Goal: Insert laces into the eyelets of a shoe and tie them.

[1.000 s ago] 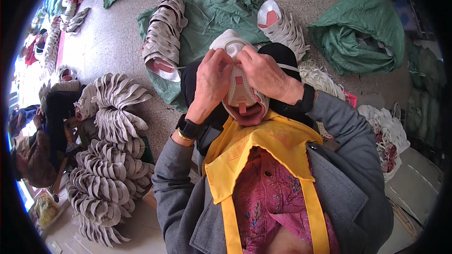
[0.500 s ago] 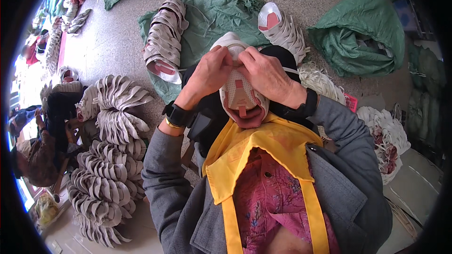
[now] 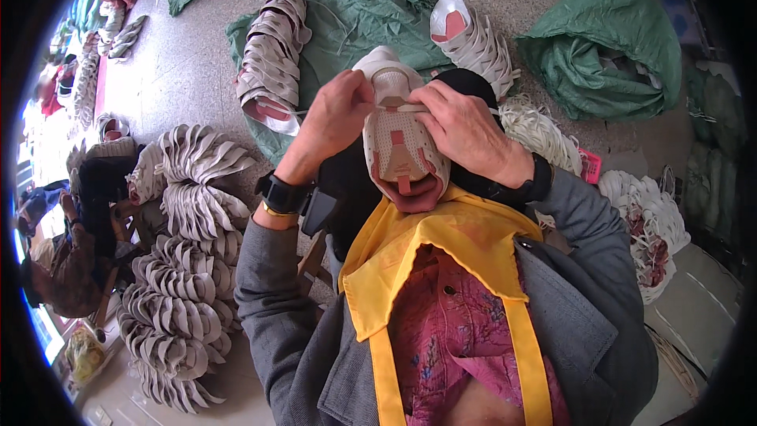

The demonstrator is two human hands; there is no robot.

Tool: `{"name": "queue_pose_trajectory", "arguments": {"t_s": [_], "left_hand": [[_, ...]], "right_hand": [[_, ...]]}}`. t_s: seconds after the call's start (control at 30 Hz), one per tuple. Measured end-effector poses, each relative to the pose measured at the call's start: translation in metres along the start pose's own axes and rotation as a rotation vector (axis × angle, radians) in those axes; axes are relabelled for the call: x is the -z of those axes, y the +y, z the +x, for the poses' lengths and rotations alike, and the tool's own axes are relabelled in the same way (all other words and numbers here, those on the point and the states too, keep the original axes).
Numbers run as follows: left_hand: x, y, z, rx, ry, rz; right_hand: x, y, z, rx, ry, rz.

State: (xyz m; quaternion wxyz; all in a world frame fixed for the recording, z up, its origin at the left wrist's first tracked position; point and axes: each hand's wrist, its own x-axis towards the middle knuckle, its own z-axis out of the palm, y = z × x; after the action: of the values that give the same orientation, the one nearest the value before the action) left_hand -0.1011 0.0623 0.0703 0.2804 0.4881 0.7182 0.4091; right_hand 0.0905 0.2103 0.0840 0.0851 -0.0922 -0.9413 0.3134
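I see my left hand (image 3: 335, 118) and right hand (image 3: 465, 130) pinching the white lace at the top of a pale shoe upper (image 3: 398, 146), with stacked shoe uppers (image 3: 185, 268) on the floor at my left.

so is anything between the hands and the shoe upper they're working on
Nothing visible. Both the left hand and the right hand already grip the white shoe upper near its toe end, fingers pinching it directly. The piles of uppers lie off to the left, apart.

Shoe workshop: stacked shoe uppers (image 3: 185, 268) on concrete floor (image 3: 189, 71), green sacks (image 3: 607, 47), lace bundles (image 3: 540, 134).
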Motion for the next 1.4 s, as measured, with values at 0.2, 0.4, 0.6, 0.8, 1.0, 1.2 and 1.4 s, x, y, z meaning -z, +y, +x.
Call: {"name": "queue_pose_trajectory", "arguments": {"t_s": [0.2, 0.4, 0.6, 0.8, 1.0, 1.2, 1.4], "left_hand": [[0.03, -0.025, -0.023, 0.189, -0.031, -0.107], [0.043, -0.029, -0.048, 0.318, 0.082, -0.2], [0.015, 0.025, -0.044, 0.04, 0.286, 0.193], [-0.012, 0.013, -0.041, -0.005, 0.153, 0.198], [-0.019, 0.002, -0.027, -0.095, 0.172, 0.245], [-0.015, -0.003, -0.028, -0.058, 0.145, 0.142], [0.014, 0.003, -0.031, 0.115, -0.023, -0.155]], "right_hand": [[0.005, 0.007, -0.003, 0.071, 0.07, -0.053], [0.007, 0.02, -0.014, -0.026, 0.023, -0.018], [0.001, 0.019, -0.014, 0.003, 0.08, -0.032], [0.006, 0.012, -0.011, -0.02, 0.068, 0.065], [0.014, 0.01, -0.012, -0.071, 0.04, 0.032], [0.016, 0.017, -0.019, -0.124, 0.109, -0.025], [0.03, 0.037, -0.033, -0.195, 0.166, 0.033]]}}
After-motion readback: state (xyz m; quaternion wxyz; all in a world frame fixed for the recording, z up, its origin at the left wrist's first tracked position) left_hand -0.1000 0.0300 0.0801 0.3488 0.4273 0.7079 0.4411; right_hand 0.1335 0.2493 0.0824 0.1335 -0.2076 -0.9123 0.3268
